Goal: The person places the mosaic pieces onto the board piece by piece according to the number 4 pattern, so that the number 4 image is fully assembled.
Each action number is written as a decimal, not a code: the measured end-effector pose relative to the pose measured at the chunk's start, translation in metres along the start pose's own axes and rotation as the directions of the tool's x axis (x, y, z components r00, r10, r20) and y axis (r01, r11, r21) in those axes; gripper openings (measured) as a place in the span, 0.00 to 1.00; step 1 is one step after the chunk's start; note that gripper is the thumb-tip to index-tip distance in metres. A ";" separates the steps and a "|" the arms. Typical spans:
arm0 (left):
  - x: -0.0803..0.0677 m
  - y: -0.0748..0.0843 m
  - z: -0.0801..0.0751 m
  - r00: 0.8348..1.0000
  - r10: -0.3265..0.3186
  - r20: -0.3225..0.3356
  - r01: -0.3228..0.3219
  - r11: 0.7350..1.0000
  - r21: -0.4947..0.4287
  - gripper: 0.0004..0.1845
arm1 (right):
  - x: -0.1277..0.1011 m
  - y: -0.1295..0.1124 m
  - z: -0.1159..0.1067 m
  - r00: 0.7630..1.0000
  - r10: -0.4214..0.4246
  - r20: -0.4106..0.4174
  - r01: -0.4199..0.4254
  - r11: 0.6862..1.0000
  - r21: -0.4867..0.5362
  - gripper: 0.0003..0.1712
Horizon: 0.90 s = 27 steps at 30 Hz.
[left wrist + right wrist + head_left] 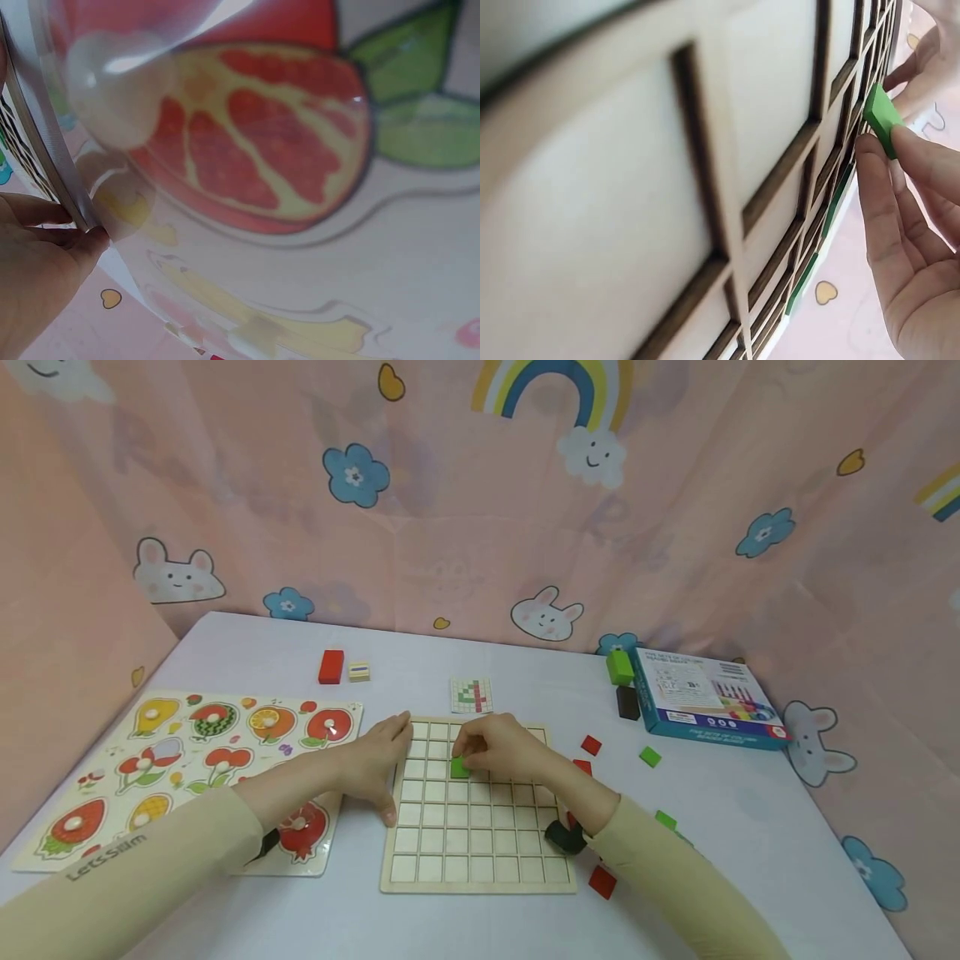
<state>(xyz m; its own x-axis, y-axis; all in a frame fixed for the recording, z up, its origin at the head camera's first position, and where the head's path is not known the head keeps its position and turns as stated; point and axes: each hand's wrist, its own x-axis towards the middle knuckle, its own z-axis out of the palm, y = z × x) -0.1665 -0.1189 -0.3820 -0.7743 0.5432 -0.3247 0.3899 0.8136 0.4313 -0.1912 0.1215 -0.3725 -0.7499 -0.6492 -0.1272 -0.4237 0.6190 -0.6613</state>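
Note:
A wooden grid board (480, 852) lies on the white table in front of me. My right hand (501, 749) pinches a green square tile (459, 767) and holds it at a cell in the board's upper rows. The right wrist view shows that green tile (883, 116) between my fingertips (911, 150), tilted against the grid board (652, 225). My left hand (378, 760) rests with straight fingers on the board's left edge. In the left wrist view the left hand (37, 270) touches the board's rim (52, 161) above the fruit puzzle (247, 150).
A fruit peg puzzle (187, 760) lies to the left. A pattern card (472, 695) sits behind the board. Loose red (591, 745) and green tiles (649, 757) lie to the right, near a blue box (705, 697). A red block (331, 667) stands further back.

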 end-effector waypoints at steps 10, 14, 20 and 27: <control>-0.001 -0.001 0.000 1.000 0.004 0.002 -0.004 1.000 0.004 0.72 | 0.004 -0.001 0.004 1.000 -0.017 -0.002 0.017 0.996 -0.090 0.04; -0.001 -0.002 0.000 1.000 0.004 0.003 -0.004 1.000 0.003 0.72 | 0.004 -0.002 0.005 1.000 -0.025 -0.002 0.025 0.991 -0.132 0.04; -0.001 -0.002 0.000 1.000 0.007 -0.004 -0.007 1.000 -0.006 0.73 | 0.005 -0.002 0.005 0.999 -0.048 -0.002 0.047 0.987 -0.154 0.06; -0.003 0.000 0.000 1.000 0.001 -0.004 -0.001 1.000 -0.005 0.72 | -0.015 0.011 -0.024 0.994 0.060 -0.094 -0.071 0.991 -0.115 0.11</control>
<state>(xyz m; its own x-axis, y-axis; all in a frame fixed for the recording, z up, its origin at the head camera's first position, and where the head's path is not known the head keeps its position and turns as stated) -0.1646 -0.1203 -0.3807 -0.7759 0.5430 -0.3212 0.3878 0.8120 0.4362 -0.1964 0.1488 -0.3604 -0.8186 -0.5661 -0.0969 -0.4247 0.7102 -0.5614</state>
